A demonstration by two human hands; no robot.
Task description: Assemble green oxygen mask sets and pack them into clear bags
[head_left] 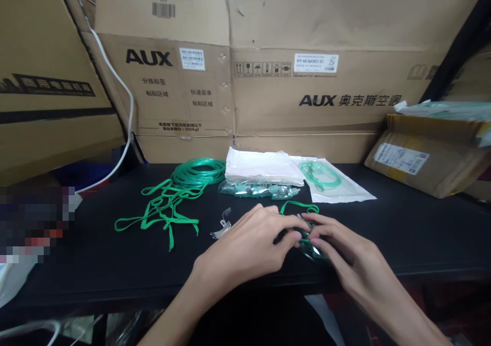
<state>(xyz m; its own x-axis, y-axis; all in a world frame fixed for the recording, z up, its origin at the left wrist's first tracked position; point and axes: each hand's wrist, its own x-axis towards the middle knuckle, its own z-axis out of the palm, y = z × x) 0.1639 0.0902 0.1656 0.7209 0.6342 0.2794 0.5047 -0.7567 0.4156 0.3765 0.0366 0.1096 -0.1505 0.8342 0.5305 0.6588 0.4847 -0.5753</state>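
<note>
Near the table's front edge, a clear green-tinted plastic mask (pixel 312 251) is partly hidden under my fingers. A green elastic strap (pixel 297 203) loops up behind it. My left hand (pixel 255 241) comes in from the left, its thumb and forefinger pinched on the strap at the mask's edge. From the right, my right hand (pixel 347 246) grips the mask with bent fingers, close against the left fingertips. Small clear plastic pieces (pixel 222 228) lie just left of my left hand. Farther left, several loose green straps (pixel 169 208) are in a tangled heap.
A green tubing coil (pixel 199 171) lies at the back, beside a stack of white pouches (pixel 264 166) with several green masks (pixel 259 189) before it. Right of these is a pouch with tubing (pixel 345 185). A cardboard box (pixel 418 157) stands far right; large cartons (pixel 268 106) wall the back.
</note>
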